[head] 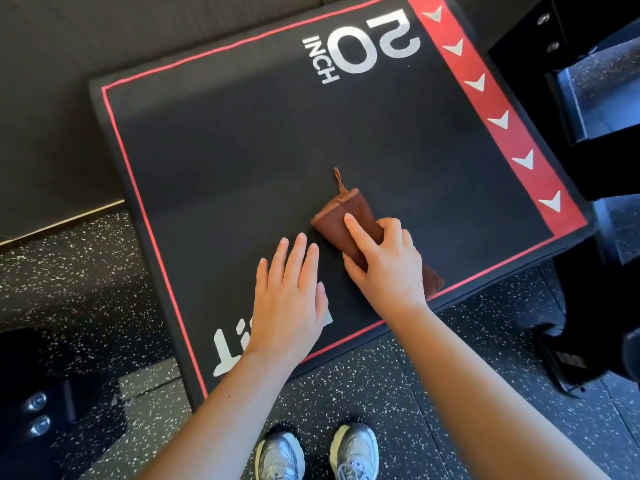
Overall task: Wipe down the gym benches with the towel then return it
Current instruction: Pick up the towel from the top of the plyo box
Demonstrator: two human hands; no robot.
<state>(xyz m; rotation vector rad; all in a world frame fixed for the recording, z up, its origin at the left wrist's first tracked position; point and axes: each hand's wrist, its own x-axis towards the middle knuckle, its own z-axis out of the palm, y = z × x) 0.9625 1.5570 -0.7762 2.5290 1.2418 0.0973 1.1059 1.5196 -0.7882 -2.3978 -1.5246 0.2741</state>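
Towel [335, 221]: folded, on bench top [242, 150], near front edge. Right hand [384, 265]: thumb and fingers clamped on towel, index straight on top. Left hand [287, 296]: flat beside towel, fingers straight. Judgement: wiping under way; return outstanding.

Count, single head view:
- hands 2: left hand [289, 292], right hand [384, 261]
- towel [337, 223] 1, under right hand
- hanging loop [337, 178] 1, on towel end beyond right fingertips
- padded box [242, 150] 1, under both hands
- white arrow marks [499, 119] 6, single row, right of right hand
- shoes [280, 452] 2, nearer than both hands, between forearms
- bolt heads [36, 400] 4: 2 far left of left hand, 2 far beyond right hand, up-right
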